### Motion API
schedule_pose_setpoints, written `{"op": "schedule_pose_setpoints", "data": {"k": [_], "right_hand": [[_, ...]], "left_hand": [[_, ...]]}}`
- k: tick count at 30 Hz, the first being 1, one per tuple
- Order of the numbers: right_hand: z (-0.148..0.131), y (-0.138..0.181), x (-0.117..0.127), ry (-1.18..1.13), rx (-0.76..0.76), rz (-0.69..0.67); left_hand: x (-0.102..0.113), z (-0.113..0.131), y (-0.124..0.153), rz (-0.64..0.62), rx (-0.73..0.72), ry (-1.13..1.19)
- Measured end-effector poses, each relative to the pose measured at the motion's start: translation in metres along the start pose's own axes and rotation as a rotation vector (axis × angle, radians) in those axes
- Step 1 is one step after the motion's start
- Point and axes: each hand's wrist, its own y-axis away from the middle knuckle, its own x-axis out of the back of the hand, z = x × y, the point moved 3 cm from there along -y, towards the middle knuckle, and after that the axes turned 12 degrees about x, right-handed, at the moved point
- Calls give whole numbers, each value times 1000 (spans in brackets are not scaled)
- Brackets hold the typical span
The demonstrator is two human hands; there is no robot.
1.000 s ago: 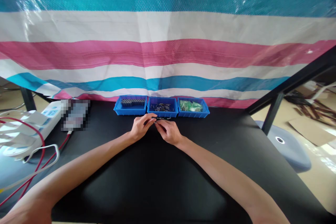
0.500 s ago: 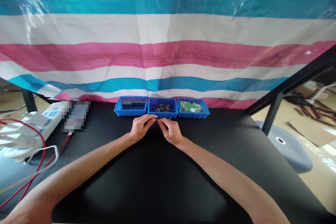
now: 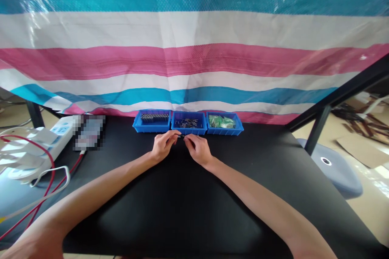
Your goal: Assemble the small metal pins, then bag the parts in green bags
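My left hand and my right hand meet over the black table, fingertips pinched together on a small thin dark metal part held between them. Just behind the hands stand three blue bins in a row. The left bin holds a row of dark cylindrical parts. The middle bin has several loose small metal pins. The right bin contains green bagged pieces.
A striped blue, white and pink tarp hangs behind the table. At the left lie a white power strip with red and white cables and a blurred object. A black frame leg and grey round stool stand at right.
The hands stayed pinched together in front of the middle bin; the right fingers shifted slightly along the small part. The camera view tilted a little.
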Motion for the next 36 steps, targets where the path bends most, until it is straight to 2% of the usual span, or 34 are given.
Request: {"op": "schedule_pose_setpoints", "data": {"k": [5, 9, 16, 21, 23, 26, 28, 30, 33, 36], "right_hand": [[-3, 0, 4, -44, -6, 33], [-3, 1, 4, -73, 16, 40], [0, 2, -5, -95, 83, -27], [-3, 2, -3, -91, 85, -16], [-5, 5, 3, -73, 75, 82], [-6, 12, 15, -27, 26, 347], [-2, 13, 18, -24, -52, 432], [5, 9, 17, -36, -180, 388], [15, 1, 12, -28, -365, 224], [16, -3, 9, -20, -356, 131]], "left_hand": [[0, 2, -1, 35, -85, -63], [-2, 0, -1, 60, -47, -64], [-4, -2, 0, 35, -70, -39], [-2, -2, 0, 25, -28, -26], [-1, -1, 0, 23, -21, 4], [-2, 0, 0, 22, -15, 58], [-2, 1, 0, 16, -12, 66], [-2, 2, 0, 18, -10, 57], [-1, 3, 0, 25, -10, 58], [-1, 4, -1, 20, -10, 66]]}}
